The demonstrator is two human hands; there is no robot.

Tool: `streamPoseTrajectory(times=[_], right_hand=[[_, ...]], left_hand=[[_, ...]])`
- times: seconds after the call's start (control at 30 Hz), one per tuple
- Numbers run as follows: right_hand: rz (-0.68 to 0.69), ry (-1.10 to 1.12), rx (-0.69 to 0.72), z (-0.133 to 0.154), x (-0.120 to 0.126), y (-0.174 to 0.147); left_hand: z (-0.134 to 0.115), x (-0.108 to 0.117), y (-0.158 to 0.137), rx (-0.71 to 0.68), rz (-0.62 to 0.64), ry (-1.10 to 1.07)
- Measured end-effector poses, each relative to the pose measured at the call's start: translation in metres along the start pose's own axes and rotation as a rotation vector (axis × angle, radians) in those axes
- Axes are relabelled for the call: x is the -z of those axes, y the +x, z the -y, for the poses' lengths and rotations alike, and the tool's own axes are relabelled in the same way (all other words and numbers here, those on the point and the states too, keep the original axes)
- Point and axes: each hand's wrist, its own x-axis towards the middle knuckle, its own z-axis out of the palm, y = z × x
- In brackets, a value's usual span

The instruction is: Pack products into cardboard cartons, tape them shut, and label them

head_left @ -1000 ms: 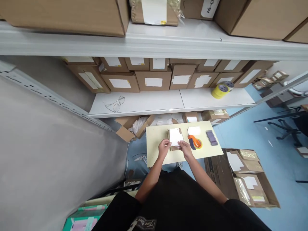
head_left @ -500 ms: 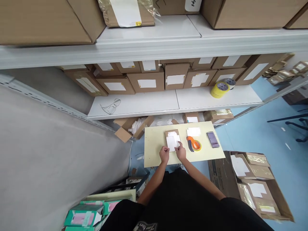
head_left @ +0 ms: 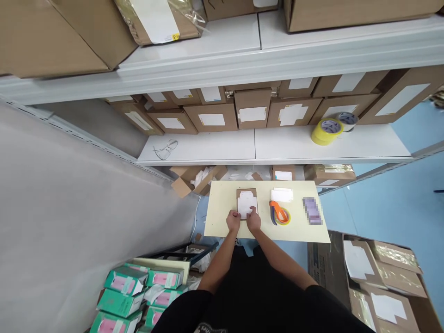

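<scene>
1. A small brown cardboard box [head_left: 246,190] is set flat on the desk [head_left: 222,199], just beyond both hands, with its far edge left bare. Most of its top is covered by white paper [head_left: 247,203] with a stepped outline.
2. The left hand [head_left: 233,221] is placed at the near left corner of the paper, its fingers curled in; whether the edge is pinched or only touched cannot be told.
3. The right hand [head_left: 254,220] is placed at the near right corner, its fingers bent, with the tips brought over the paper; a firm grip cannot be made out.
4. The step in hand is judged to be the laying and lining up of the paper on the box.
5. For the next move, the near edge would need to be kept square and the paper smoothed outward from the fingertips, without creases.
6. To the right of the right hand, an orange tape cutter [head_left: 278,211] is left untouched; beyond it, further white sheets [head_left: 282,194] are laid within reach.
</scene>
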Motion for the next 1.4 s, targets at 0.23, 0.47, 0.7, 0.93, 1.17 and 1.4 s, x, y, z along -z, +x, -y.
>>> streamPoseTrajectory(times=[0.23, 0.47, 0.7, 0.93, 1.17, 1.4], right_hand=[[0.072, -0.154, 0.011, 0.002, 0.01, 0.007], [0.119, -0.314, 0.119, 0.0, 0.022, 0.005], [0.026, -0.291, 0.135, -0.022, -0.003, -0.037], [-0.269, -0.037, -0.001, -0.039, 0.01, -0.039], [-0.27, 0.227, -0.128, -0.007, -0.013, -0.009], [-0.228, 0.328, -0.121, 0.025, -0.056, -0.002]], left_hand=[[0.0, 0.007, 0.002, 0.067, 0.015, 0.112], [0.003, 0.034, 0.018, -0.061, 0.192, 0.364], [-0.026, 0.006, 0.023, -0.624, 0.307, 0.381], [0.009, 0.03, 0.06, -0.594, 0.478, 0.356], [0.047, 0.078, 0.073, -0.212, 0.343, 0.251], [0.064, 0.072, 0.046, -0.263, 0.383, -0.171]])
